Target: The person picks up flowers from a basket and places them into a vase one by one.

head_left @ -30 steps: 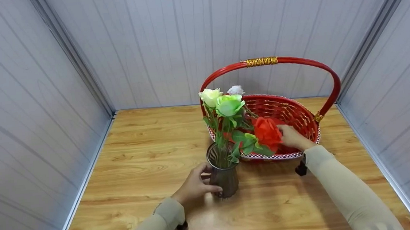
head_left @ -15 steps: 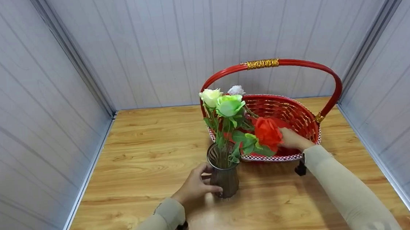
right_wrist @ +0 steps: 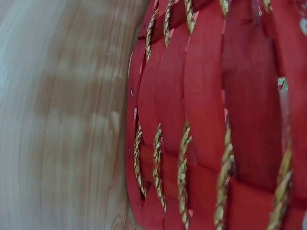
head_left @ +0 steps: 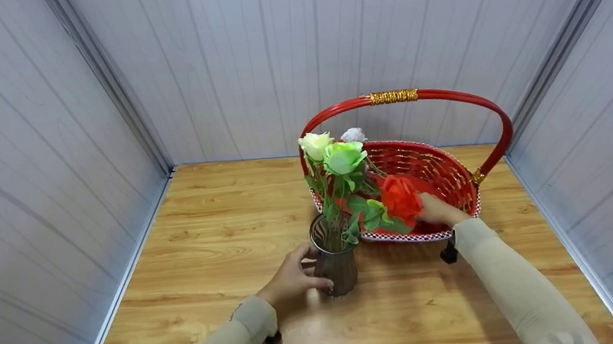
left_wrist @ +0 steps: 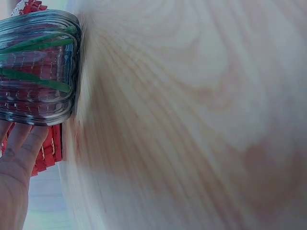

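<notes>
My left hand (head_left: 293, 277) holds the side of a ribbed dark glass vase (head_left: 339, 273), thumb in front and fingers behind. In the left wrist view, fingers (left_wrist: 24, 143) touch the clear-looking vase (left_wrist: 36, 93), with green stems inside. A cream rose (head_left: 315, 146) and a green-white rose (head_left: 344, 157) stand up from it. A red rose (head_left: 400, 199) leans right over the basket rim. My right hand (head_left: 436, 209) reaches into a red woven basket (head_left: 421, 235); its fingers are hidden behind the red rose, so any grip is unseen.
The basket's tall arched handle (head_left: 453, 92) rises above the right arm. A pale whitish flower (head_left: 354, 135) shows behind the roses; whether it belongs to vase or basket is unclear. Light panels wall in the wooden table (head_left: 222, 217).
My right hand has gone slightly lower into the basket, behind the red rose. The basket handle has shifted a little right and down. My left hand and the vase stay put.
</notes>
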A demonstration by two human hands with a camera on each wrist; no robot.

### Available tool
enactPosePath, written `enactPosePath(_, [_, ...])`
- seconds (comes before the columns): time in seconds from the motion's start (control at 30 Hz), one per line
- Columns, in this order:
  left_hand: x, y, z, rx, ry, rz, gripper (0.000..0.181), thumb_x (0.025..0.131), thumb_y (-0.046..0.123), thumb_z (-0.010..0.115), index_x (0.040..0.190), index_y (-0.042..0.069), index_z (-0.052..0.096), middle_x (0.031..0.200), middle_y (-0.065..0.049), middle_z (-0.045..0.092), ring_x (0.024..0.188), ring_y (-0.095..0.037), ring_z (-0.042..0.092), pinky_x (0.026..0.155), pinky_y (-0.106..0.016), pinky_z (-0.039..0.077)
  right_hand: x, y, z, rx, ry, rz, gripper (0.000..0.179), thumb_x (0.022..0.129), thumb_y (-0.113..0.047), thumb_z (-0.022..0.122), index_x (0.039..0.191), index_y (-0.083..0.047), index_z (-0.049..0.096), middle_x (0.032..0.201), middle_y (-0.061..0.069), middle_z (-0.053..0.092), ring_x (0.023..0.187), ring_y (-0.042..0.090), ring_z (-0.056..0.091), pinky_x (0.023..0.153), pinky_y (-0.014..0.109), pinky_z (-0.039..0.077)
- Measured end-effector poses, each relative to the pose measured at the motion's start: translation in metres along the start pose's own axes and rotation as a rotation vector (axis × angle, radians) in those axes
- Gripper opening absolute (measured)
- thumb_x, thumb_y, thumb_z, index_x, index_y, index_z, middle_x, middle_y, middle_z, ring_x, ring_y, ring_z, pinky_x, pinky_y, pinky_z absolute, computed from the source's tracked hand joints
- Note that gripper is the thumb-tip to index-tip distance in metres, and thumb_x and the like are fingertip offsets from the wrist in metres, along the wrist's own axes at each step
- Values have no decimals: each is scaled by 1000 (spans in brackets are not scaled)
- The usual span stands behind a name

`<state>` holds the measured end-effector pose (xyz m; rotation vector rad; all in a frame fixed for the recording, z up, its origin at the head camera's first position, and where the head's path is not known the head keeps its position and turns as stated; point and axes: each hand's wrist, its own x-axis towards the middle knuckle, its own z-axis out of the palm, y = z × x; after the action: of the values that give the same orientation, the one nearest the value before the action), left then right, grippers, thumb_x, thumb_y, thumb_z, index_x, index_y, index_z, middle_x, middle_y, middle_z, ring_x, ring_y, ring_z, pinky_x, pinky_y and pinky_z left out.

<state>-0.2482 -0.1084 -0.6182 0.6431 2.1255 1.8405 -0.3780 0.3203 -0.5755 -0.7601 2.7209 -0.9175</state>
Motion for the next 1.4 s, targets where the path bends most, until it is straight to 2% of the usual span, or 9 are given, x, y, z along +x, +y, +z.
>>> enactPosePath(0.13, [0,-3,0,5,-4,7,61,80,9,98,128,4,61,134,-16,64,134,-41,65,114,-56,58,0,2,2,23,23,18,13,95,-1,70,108,0,71,93,7,71,82,13,58,80,34,54])
enactPosePath(0.23, [0,-4,1,-10,-14,14,64,79,7,99,131,4,61,135,-16,63,133,-39,65,114,-54,59,0,3,3,40,52,80,6,101,-6,68,103,-2,71,90,3,71,80,12,58,80,31,54])
enactPosePath(0.43, [0,-5,2,-26,-21,29,66,78,7,99,132,5,61,136,-15,62,133,-36,65,114,-51,59,-1,0,3,73,120,182,12,104,-10,69,97,-3,74,86,3,69,75,16,54,75,31,48])
enactPosePath(0.73, [-1,-7,3,-23,-17,42,66,79,6,98,133,5,61,136,-15,63,134,-36,64,115,-53,58,-7,-6,-4,89,169,214,13,103,-7,68,108,-5,80,103,10,79,82,16,60,78,28,50])
enactPosePath(0.9, [-1,-8,3,-35,-13,41,66,78,4,99,132,4,61,135,-15,62,134,-38,64,115,-55,58,-8,-12,-8,83,197,200,15,100,1,63,103,-3,77,90,6,72,74,16,56,69,26,47])
enactPosePath(1.0, [0,-9,3,-31,-17,45,65,78,4,98,131,3,61,135,-16,63,133,-39,65,114,-54,59,-8,-17,-11,89,206,205,14,100,1,62,100,-4,76,83,3,65,71,15,54,64,24,46])
enactPosePath(1.13, [-1,-11,3,-22,-21,55,63,80,7,98,130,4,60,135,-15,63,133,-39,65,113,-53,60,-9,-23,-15,107,205,206,14,103,-3,62,102,-2,76,82,2,64,69,14,54,61,23,46])
enactPosePath(1.23, [-1,-11,3,-19,-22,54,62,80,8,98,129,5,61,134,-14,63,133,-39,65,112,-51,61,-10,-27,-17,101,221,212,17,103,0,59,104,2,76,85,5,66,72,16,55,63,24,47])
enactPosePath(1.4, [-1,-10,3,-17,-16,47,61,79,6,98,127,5,61,133,-14,63,131,-36,66,111,-49,61,-11,-32,-21,59,251,232,22,105,0,57,114,7,76,103,20,75,87,25,64,75,31,54])
